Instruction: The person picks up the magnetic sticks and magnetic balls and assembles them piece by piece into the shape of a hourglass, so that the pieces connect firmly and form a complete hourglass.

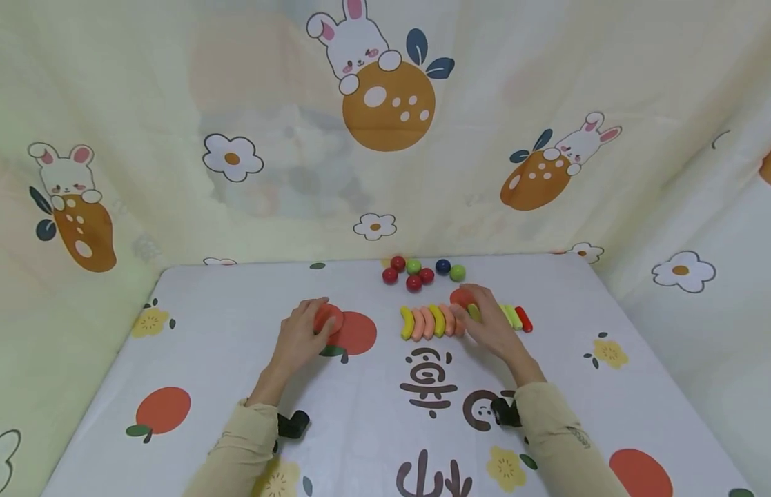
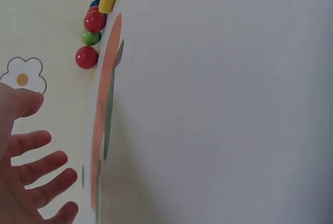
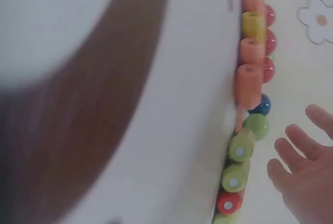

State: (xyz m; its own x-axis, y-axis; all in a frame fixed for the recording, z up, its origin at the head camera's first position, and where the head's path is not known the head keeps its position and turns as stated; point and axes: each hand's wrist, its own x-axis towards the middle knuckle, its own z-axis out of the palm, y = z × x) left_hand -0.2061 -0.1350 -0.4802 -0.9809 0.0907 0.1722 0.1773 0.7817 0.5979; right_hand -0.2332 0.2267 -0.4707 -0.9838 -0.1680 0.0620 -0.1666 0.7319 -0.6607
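Note:
My left hand (image 1: 300, 336) hovers low over a printed red fruit (image 1: 357, 335) on the tablecloth. In the left wrist view that hand (image 2: 31, 179) has its fingers spread and holds nothing. Toward the right, my right hand (image 1: 487, 323) is over a row of small toy pieces, its fingers extended and empty in the right wrist view. The row starts with a yellow curved piece (image 1: 407, 322), like a banana, then alternates salmon-pink curved pieces (image 1: 418, 324) and more yellow. Beyond the hand lie light green pieces (image 1: 514, 317) and a red elongated piece (image 1: 524, 319); the hand hides some between.
Behind the row sit several glossy balls: red ones (image 1: 413, 283), green ones (image 1: 457, 273) and a dark blue one (image 1: 443, 266). A patterned curtain (image 1: 286, 207) hangs along the table's back edge. The white tablecloth (image 1: 223, 331) carries printed fruit, flowers and brown characters.

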